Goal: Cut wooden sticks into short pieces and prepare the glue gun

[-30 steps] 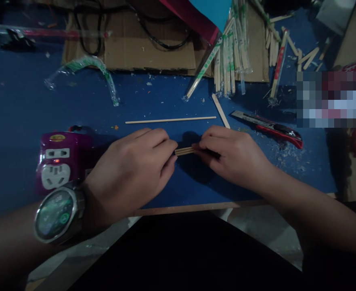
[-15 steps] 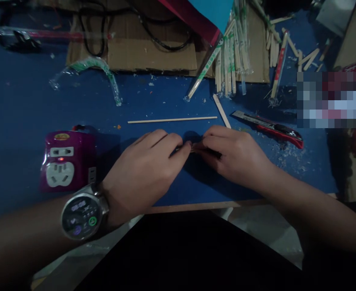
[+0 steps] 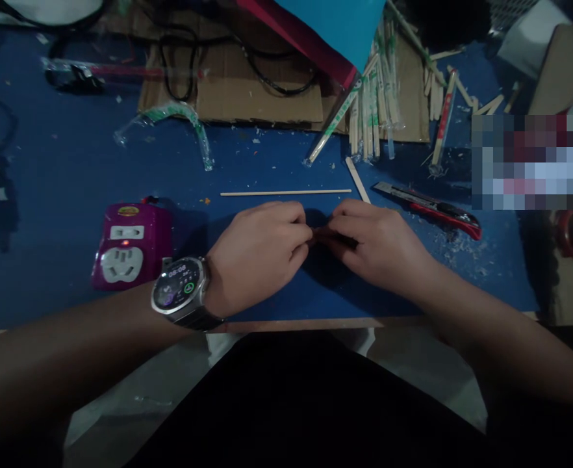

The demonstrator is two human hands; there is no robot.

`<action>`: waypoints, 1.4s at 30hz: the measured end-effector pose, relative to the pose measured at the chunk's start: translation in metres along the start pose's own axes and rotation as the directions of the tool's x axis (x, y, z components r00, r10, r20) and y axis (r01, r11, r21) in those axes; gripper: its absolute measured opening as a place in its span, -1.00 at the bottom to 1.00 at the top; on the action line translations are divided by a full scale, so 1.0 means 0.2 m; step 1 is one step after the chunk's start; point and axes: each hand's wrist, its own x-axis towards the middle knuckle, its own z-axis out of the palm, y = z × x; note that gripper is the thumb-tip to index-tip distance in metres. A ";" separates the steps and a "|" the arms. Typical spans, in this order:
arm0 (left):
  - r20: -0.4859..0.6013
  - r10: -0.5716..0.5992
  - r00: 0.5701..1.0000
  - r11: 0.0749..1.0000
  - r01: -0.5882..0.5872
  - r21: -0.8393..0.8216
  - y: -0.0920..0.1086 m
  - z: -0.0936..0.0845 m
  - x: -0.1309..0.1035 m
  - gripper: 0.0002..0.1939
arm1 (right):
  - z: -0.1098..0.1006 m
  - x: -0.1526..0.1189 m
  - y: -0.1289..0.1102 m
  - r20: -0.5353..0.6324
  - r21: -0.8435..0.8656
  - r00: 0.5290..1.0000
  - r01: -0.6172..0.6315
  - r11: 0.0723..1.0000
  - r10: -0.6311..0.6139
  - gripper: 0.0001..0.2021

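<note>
My left hand (image 3: 262, 250), with a watch (image 3: 179, 289) on its wrist, is closed with its fingertips close to those of my right hand (image 3: 374, 237). The right fingers are pinched together too. Whatever lies between the fingertips is small, dark and mostly hidden, so I cannot make it out. Just beyond the hands a thin wooden stick (image 3: 286, 192) lies crosswise on the blue table (image 3: 267, 162). A flat wooden stick (image 3: 358, 179) lies by the right knuckles. To its right is a red and black utility knife (image 3: 427, 209), its blade end pointing left.
A purple power socket (image 3: 133, 244) stands left of my left wrist. Wrapped chopsticks (image 3: 364, 123) lie on cardboard (image 3: 257, 91) at the back, under a blue sheet (image 3: 340, 26). Black cables (image 3: 277, 84) curl there. Shavings (image 3: 455, 250) lie beside the knife. The table's front edge (image 3: 316, 324) runs near my body.
My left hand and wrist have turned, and the watch sits higher and further right in view. The left fingers have curled more. The view has shifted slightly; the right hand keeps its pinch.
</note>
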 end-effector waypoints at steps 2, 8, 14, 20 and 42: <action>-0.006 -0.011 1.000 1.000 0.011 -0.016 -0.01 0.01 0.00 -0.73 | 0.00 0.00 0.00 0.000 0.001 1.000 0.002 1.000 -0.002 -0.83; -0.035 -0.004 0.999 1.000 0.005 0.008 -0.01 0.03 0.01 -0.77 | 0.02 0.01 0.01 0.018 0.011 1.000 -0.026 1.000 0.026 -0.84; -0.008 -0.024 1.000 1.000 0.024 0.010 0.00 0.02 0.02 -0.75 | -0.18 0.01 0.02 0.072 -0.041 0.997 0.001 0.999 0.002 -0.71; -0.032 -0.038 0.999 0.997 0.036 -0.065 -0.01 0.03 0.02 -0.69 | -0.38 -0.23 0.29 -0.141 -0.454 0.971 -0.237 0.859 0.194 -0.55; 0.020 -0.071 0.997 0.994 0.073 -0.077 -0.01 0.03 0.03 -0.69 | -0.18 -0.46 -0.19 0.149 0.088 0.851 -0.519 0.850 0.504 -0.46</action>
